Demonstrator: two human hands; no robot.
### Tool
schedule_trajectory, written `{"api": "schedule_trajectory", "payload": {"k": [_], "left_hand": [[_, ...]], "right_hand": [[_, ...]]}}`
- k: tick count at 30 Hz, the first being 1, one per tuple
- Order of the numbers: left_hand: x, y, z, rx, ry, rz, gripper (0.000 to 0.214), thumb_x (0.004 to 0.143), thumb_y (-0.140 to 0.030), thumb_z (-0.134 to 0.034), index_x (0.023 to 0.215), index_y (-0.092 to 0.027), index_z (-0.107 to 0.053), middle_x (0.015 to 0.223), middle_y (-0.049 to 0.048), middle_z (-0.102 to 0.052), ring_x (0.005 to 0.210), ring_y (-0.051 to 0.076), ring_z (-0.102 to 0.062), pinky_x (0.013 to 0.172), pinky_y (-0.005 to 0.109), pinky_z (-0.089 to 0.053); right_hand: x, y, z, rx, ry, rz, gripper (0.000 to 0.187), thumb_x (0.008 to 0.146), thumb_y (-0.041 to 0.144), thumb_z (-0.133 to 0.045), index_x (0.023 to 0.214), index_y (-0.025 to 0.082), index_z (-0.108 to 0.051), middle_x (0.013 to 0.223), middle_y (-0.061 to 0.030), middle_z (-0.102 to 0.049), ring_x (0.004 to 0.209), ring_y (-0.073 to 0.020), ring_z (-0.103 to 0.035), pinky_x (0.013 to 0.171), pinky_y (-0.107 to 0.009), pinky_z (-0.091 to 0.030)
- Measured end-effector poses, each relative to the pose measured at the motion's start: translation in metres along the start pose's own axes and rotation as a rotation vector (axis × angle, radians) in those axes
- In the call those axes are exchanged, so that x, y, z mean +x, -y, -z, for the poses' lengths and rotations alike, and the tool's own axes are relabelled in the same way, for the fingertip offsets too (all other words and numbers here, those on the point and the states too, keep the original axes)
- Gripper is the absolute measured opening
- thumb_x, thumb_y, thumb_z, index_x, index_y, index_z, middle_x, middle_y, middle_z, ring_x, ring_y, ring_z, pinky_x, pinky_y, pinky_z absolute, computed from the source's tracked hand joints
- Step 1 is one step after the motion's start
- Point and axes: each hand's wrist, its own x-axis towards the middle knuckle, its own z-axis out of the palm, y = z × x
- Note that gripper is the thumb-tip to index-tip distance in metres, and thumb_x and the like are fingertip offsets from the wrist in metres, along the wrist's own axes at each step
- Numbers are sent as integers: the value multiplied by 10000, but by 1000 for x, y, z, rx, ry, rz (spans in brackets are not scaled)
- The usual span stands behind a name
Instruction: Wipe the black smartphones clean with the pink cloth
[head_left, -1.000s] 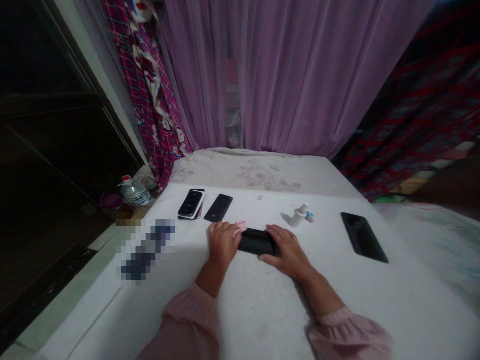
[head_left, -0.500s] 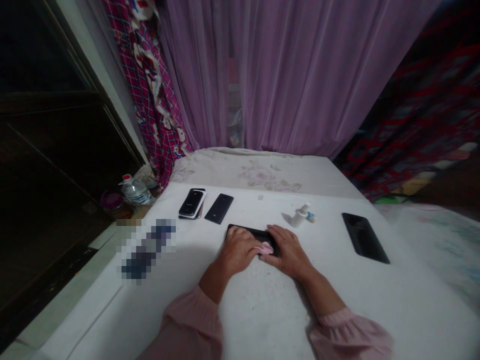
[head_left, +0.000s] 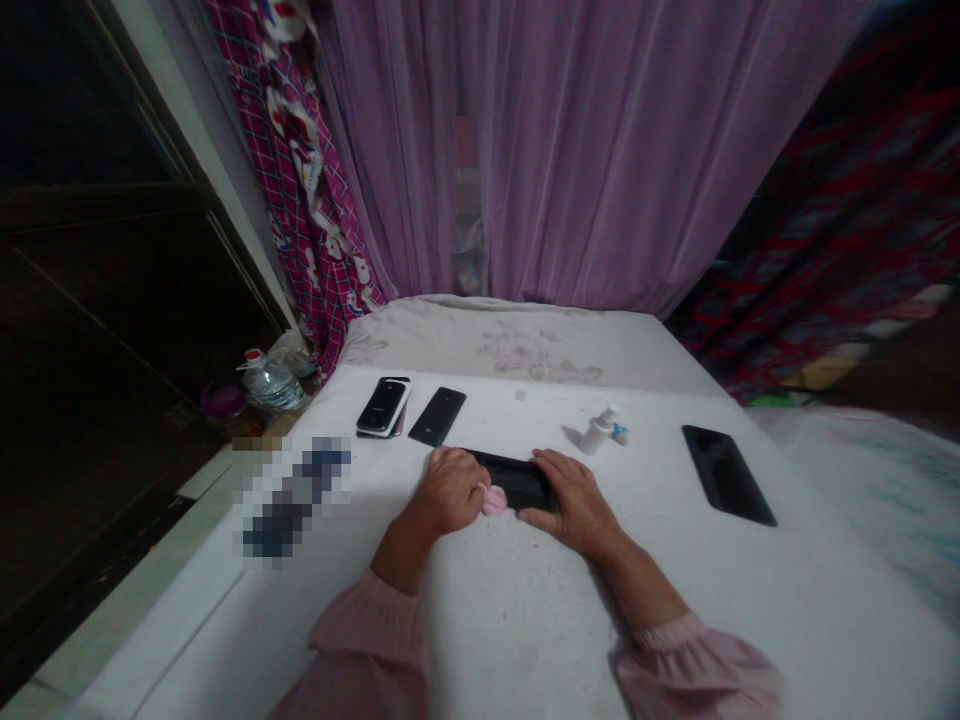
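The black phone (head_left: pixel 517 482) lies flat on the white-covered bed (head_left: pixel 487 620), at about 12 o'clock from the person's forearms, with a hand at each end. The right hand (head_left: pixel 576 490) cups the phone's right end, its fingers lying over the casing and pinning it down without a hard clench. The left hand (head_left: pixel 448 492) sits curled at the other end and seems to pinch a small pink pad (head_left: pixel 493 500) against the phone's near edge, though the fingers hide the grip, so I can't tell how firm it is. To do this well, I'd say, the right hand should press evenly so the phone can't skate on the smooth cover, leaving the left free to work along the edge. Compared with half a second ago, the pink pad has moved from beside the right hand to the left hand's side, and the left hand has drawn back off the phone toward 7 o'clock. A slim black phone (head_left: pixel 437 416) lies at 11 o'clock, a small white bottle (head_left: pixel 598 432) at 1 o'clock.
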Motion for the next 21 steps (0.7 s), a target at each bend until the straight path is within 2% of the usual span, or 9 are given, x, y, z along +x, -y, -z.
{"api": "schedule_trajectory", "payload": {"k": [4, 8, 13, 17, 21], "left_hand": [[0, 3, 4, 58, -29, 70, 164, 776, -169, -487, 734, -205, -641, 795, 32, -643, 876, 205, -554, 910, 404, -311], [2, 7, 7, 114, -65, 203, 164, 776, -167, -495, 703, -200, -638, 783, 39, -657, 866, 215, -559, 893, 402, -319], [3, 11, 5, 222, -144, 361, 218, 887, -205, -463, 842, -205, -676, 872, 66, -671, 900, 245, -558, 864, 408, -329], [4, 12, 2, 225, -180, 399, 228, 950, -273, -461, 966, -231, -685, 929, 71, -683, 901, 254, -555, 826, 398, -338], [9, 7, -3, 219, -185, 419, 218, 959, -272, -476, 966, -243, -692, 917, 58, -683, 883, 241, -549, 802, 376, -343]], "right_hand": [[0, 1, 0, -18, 0, -8, 811, 753, 718, -609, 1330, 154, -523, 1378, -192, -534, 1278, -359, -477, 1041, -541, -356], [0, 1, 0, -16, 2, -9, 818, 759, 727, -594, 1332, 147, -519, 1383, -194, -530, 1285, -356, -471, 1049, -533, -352], [0, 1, 1, 7, 4, -19, 817, 757, 730, -595, 1336, 158, -520, 1387, -192, -527, 1283, -360, -471, 1048, -543, -345], [0, 1, 0, 20, 6, -14, 814, 762, 722, -595, 1344, 159, -513, 1391, -190, -525, 1286, -362, -468, 1049, -552, -341], [0, -1, -2, 17, -13, -6, 811, 768, 717, -590, 1327, 132, -522, 1377, -199, -535, 1283, -361, -470, 1042, -546, -353]]}}
